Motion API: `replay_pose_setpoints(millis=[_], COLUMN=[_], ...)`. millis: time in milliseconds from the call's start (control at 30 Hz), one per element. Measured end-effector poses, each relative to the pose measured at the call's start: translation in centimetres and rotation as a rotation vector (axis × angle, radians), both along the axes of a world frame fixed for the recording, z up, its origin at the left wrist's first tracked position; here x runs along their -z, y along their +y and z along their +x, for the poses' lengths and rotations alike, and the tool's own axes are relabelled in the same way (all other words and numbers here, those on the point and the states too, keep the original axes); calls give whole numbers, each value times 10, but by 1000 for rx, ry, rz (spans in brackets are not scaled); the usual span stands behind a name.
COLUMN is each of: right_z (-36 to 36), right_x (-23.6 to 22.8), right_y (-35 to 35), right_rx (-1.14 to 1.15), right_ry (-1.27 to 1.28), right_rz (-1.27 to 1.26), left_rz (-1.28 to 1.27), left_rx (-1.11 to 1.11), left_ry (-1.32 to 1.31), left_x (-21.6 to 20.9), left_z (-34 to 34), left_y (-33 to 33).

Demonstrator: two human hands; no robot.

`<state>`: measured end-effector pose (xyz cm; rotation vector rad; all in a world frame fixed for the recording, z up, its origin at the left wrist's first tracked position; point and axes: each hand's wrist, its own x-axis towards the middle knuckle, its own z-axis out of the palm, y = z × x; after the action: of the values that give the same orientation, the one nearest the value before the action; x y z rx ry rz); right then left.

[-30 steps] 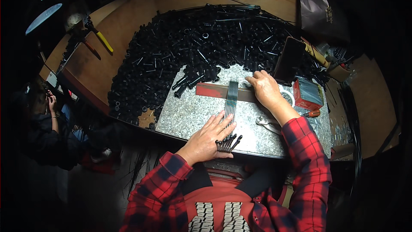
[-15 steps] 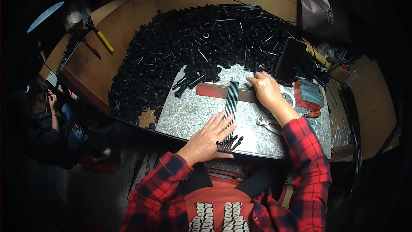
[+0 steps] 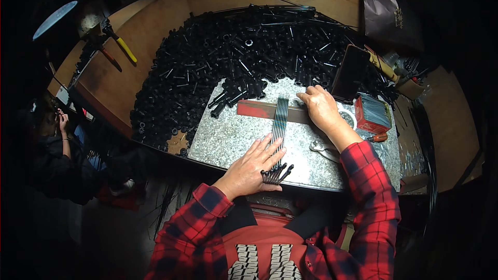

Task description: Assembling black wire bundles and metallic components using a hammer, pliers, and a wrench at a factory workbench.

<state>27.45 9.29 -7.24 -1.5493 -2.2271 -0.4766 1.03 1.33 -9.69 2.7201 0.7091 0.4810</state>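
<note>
Black, thin rods (image 3: 279, 129) lie side by side in a flat row under your hands. The fingers of your left hand (image 3: 252, 163) are spread and pressed flat on the row's near end, gripping nothing, where the knobbed rod ends (image 3: 275, 175) overhang the near edge of the stone slab (image 3: 233, 135). Your right hand (image 3: 321, 108) rests palm down, its fingers loosely curved, on the red-brown bar (image 3: 259, 110) that crosses under the rods' far ends near the slab's far edge; I cannot tell whether it pinches anything. By my judgement one small batch is lined up and squared against the bar, while the large heap of black parts (image 3: 233, 57) beyond the slab's far edge is unsorted, so most of the work is left. A red box (image 3: 373, 115) sits at the slab's right edge.
</note>
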Motion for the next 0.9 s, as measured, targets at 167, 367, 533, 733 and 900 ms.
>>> replay_pose_setpoints(millis=[167, 367, 533, 733, 900], right_z=[-5, -8, 3, 82, 165], right_x=[-4, -6, -18, -53, -43], right_y=[1, 5, -8, -45, -74], right_rx=[-8, -90, -135, 214, 495], right_ry=[-30, 76, 303, 59, -126], right_rz=[-13, -52, -19, 102, -112], left_rz=[-2, 16, 27, 18, 17], left_rx=[-9, -8, 16, 6, 3], left_ry=[8, 0, -16, -101, -89], left_x=[-1, -1, -1, 1, 2], left_z=[-1, 1, 1, -4, -3], left_y=[-1, -1, -1, -1, -1])
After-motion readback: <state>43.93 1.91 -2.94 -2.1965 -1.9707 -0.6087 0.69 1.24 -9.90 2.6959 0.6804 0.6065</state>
